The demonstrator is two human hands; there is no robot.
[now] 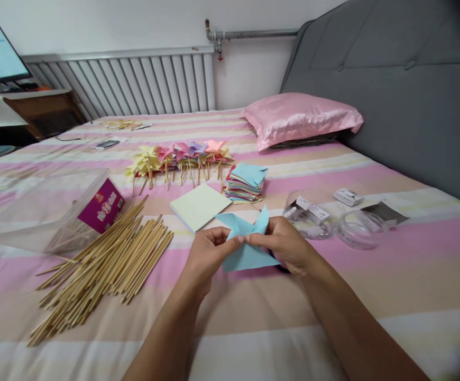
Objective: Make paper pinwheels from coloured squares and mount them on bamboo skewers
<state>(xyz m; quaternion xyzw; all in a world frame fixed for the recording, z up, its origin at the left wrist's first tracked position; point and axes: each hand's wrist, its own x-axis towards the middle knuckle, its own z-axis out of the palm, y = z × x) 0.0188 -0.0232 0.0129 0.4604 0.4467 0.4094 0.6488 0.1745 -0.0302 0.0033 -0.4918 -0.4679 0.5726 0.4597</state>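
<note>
A light blue paper pinwheel [249, 258], its corners partly folded toward the middle, is held up in front of me. My left hand [213, 253] pinches it from the left, thumb at the centre. From the right, my right hand [287, 242] grips it too, its thumb pressed near the same spot. Something dark, partly hidden, lies under the right hand. Just beyond the hands are a pad of pale yellow square paper [200, 205] and a stack of cut coloured paper [246, 182], light blue on top.
Thin wooden sticks [107, 259] lie in a heap on the left, beside a tipped clear plastic box [75, 203]. Finished pinwheels [182, 156] form a row farther back. Clear round containers [359, 230] and a small white box [348, 197] sit at right; a pink pillow [301, 119] lies behind.
</note>
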